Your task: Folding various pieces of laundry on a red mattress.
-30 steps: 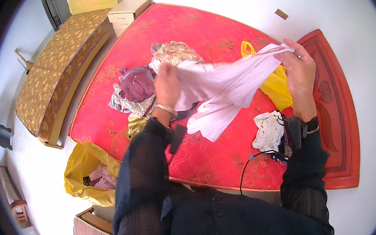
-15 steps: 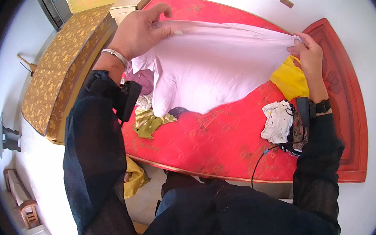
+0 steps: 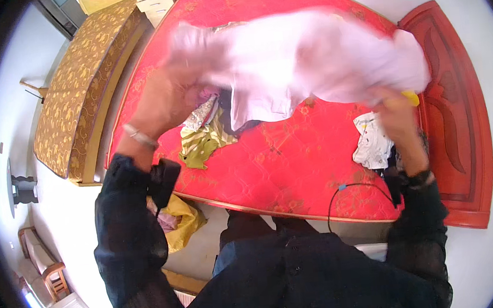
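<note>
While left hand [image 3: 169, 90] and right hand [image 3: 396, 112] clutch pink fabric [image 3: 276, 57], it partly hides piled clothes [image 3: 203, 137].

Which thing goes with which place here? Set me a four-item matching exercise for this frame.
Things
1. Pink garment
2. White spotted garment
3. Bag holding clothes
4. Carved headboard

Places
A. Off the near edge of the mattress, by the left sleeve
B. Raised between the left hand and right hand
C. At the mattress's right end
D. Lying near the right forearm

Pairs: 1-B, 2-D, 3-A, 4-C
</note>
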Motion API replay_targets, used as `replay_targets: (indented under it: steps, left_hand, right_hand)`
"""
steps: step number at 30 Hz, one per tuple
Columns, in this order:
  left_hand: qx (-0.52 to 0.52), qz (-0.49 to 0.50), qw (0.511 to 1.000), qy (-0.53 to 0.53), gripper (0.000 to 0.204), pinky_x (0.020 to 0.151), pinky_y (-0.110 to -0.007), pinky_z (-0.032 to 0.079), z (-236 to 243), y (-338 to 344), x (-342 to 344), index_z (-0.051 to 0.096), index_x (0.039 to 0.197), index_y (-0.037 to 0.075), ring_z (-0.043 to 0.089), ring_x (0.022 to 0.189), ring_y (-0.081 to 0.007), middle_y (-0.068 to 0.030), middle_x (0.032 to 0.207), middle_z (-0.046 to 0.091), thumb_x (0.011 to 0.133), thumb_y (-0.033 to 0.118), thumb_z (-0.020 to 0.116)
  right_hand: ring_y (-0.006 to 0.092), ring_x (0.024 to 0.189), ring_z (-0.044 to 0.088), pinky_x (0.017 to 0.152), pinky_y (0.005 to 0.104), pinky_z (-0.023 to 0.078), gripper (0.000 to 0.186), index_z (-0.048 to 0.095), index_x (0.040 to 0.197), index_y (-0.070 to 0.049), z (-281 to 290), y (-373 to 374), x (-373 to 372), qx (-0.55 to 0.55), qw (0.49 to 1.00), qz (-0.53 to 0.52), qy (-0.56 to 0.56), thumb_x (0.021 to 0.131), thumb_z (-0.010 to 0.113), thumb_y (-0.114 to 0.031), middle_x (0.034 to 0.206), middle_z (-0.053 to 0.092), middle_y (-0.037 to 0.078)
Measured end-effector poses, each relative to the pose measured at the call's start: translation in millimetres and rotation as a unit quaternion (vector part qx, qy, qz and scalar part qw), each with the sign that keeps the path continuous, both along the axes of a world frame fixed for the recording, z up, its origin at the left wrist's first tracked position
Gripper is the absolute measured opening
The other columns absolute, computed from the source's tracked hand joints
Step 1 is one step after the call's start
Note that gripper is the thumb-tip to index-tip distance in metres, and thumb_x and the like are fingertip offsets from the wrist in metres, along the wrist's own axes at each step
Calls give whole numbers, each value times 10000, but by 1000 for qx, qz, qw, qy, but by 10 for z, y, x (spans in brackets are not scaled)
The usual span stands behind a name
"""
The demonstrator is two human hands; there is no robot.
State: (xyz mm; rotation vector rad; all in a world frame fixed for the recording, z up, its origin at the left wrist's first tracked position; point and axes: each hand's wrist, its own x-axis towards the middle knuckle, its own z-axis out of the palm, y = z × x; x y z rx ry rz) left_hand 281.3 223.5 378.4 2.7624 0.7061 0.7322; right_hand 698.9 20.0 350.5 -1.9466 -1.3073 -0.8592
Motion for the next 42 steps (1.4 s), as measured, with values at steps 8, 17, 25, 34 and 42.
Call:
replay_targets:
  steps: [8,17,25,34,42]
  left_hand:
    - [-245,153,949,-128,300,770,-303,472,-538,716,-121,627,1039,-2,629,823,-181,-147,864,666,790,68,475]
    - [-257,191,936,-145,247,737,-274,458,-553,929,47,632,996,2,592,774,-132,-72,831,662,827,158,540]
    - [-273,140,925,-224,266,758,-262,457,-793,1188,287,639,1026,6,581,800,-110,-64,847,660,842,181,558]
    - [-278,24,904,-324,262,772,-217,452,-549,994,614,603,1114,-12,572,845,-103,-38,960,635,888,45,483]
    - [-232,-16,972,-27,240,751,-387,436,-1654,-229,209,677,889,105,575,835,-264,-65,878,627,703,-15,584]
  right_hand:
    - [72,741,527,706,220,435,140,636,961,5,65,385,-156,-93,908,227,339,837,596,-46,811,609,3]
    - [75,815,536,731,218,427,148,590,1002,5,-122,663,57,-61,810,274,514,890,535,-74,911,602,37]
    - [74,806,535,738,213,419,167,594,1020,-6,-274,940,217,-20,830,262,493,904,540,-113,921,605,23]
    - [124,868,555,796,262,445,186,592,999,10,395,476,-24,107,918,206,322,920,534,-148,921,608,52]
    - [320,692,609,619,391,474,224,637,899,-50,-966,-958,-283,-332,882,282,181,676,656,-63,766,637,128]
